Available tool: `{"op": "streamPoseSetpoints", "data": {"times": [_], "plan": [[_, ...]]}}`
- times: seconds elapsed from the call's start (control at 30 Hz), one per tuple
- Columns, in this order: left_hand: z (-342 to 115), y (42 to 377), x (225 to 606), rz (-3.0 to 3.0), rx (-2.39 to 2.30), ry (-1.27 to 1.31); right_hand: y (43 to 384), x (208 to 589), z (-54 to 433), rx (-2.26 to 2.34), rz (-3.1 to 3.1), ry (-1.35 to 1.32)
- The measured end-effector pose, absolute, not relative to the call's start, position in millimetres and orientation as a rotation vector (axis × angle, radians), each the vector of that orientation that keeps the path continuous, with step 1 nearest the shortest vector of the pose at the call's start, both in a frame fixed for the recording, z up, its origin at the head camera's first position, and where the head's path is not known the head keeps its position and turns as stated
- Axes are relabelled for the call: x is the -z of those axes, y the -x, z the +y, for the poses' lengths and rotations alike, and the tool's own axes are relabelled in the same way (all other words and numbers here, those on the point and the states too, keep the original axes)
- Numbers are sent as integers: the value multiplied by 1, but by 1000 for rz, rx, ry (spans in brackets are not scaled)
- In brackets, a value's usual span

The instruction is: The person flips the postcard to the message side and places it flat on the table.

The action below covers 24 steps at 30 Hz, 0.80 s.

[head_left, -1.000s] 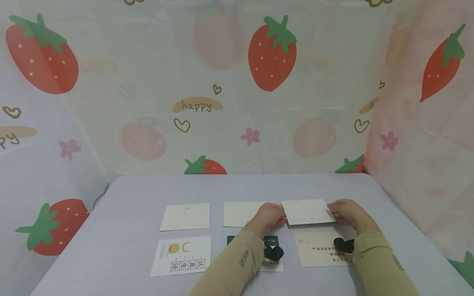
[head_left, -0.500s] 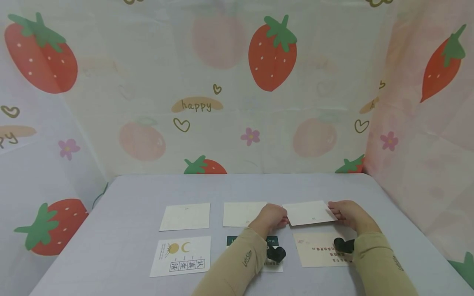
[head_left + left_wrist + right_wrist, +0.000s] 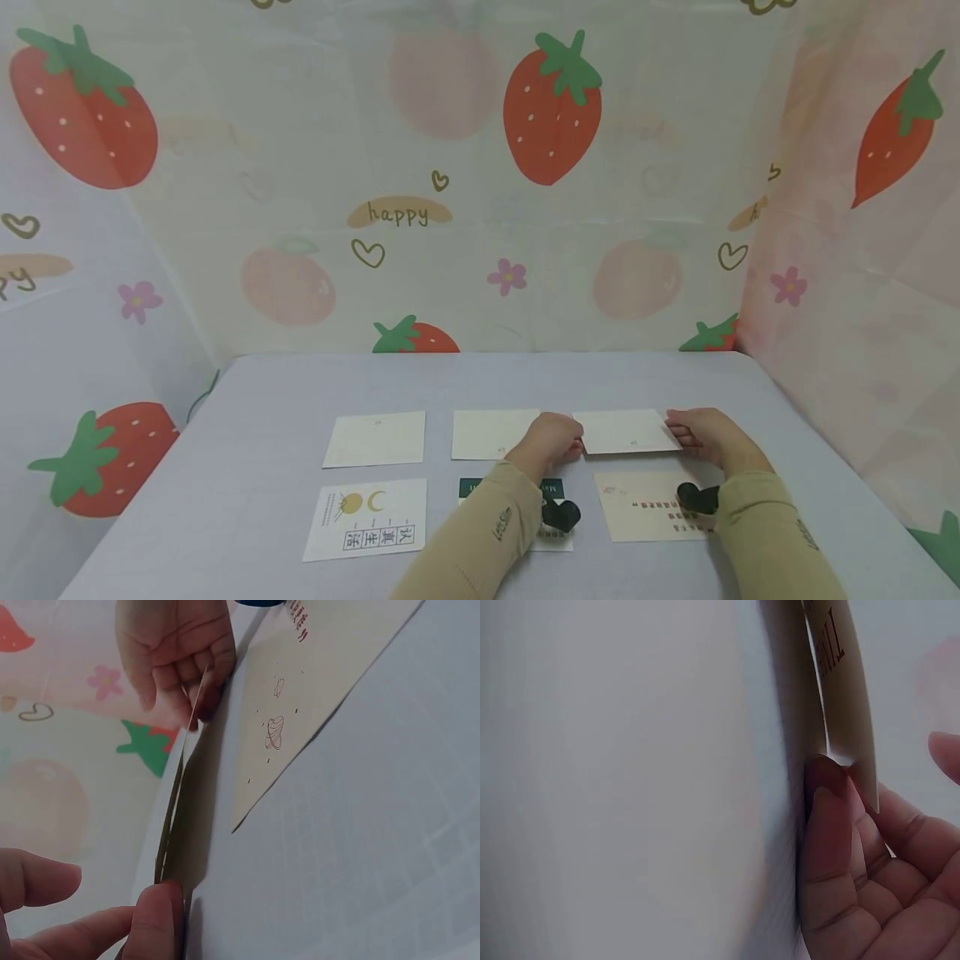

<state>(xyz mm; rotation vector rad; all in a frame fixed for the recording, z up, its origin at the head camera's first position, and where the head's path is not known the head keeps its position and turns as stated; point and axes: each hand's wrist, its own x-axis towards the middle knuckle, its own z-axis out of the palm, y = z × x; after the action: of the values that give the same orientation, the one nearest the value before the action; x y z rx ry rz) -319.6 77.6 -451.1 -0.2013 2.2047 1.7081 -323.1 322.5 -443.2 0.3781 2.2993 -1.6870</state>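
Observation:
Both hands hold a white postcard (image 3: 630, 432) by its short ends, at the right of the back row. My left hand (image 3: 547, 439) has its fingertips at the left end; in the left wrist view its thumb (image 3: 45, 877) stands off the card. At the opposite end, my right hand (image 3: 705, 433) has curled fingers (image 3: 831, 832) at the corner, thumb apart. Red print shows on the underside in the right wrist view. A dark gap lies beneath the card in the left wrist view. Just in front is a cream postcard (image 3: 645, 508) with red print.
Two pale cards, a left one (image 3: 375, 440) and a middle one (image 3: 480, 433), continue the back row. In front lie a sun-and-moon card (image 3: 367, 521) and a green-banded card (image 3: 551, 487), partly under the left sleeve (image 3: 480, 533). A strawberry-print curtain (image 3: 465, 167) surrounds the table (image 3: 225, 517).
The held postcard has shifted slightly right, tilted, then levelled out again. Both hands moved a little right with it. The other cards have stayed put.

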Motion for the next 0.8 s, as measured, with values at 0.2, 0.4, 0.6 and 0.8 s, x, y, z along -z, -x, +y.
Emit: {"op": "streamPoseSetpoints", "data": {"times": [0.2, 0.4, 0.6, 0.8], "plan": [[76, 317, 451, 2233, -1681, 172, 323, 443, 323, 1703, 2290, -412], [76, 314, 449, 2247, -1686, 147, 318, 442, 324, 1684, 2299, -429], [74, 312, 448, 2302, -1674, 89, 318, 439, 325, 1685, 2293, -422], [68, 314, 447, 2304, -1719, 40, 316, 434, 326, 1617, 2338, -402]]}}
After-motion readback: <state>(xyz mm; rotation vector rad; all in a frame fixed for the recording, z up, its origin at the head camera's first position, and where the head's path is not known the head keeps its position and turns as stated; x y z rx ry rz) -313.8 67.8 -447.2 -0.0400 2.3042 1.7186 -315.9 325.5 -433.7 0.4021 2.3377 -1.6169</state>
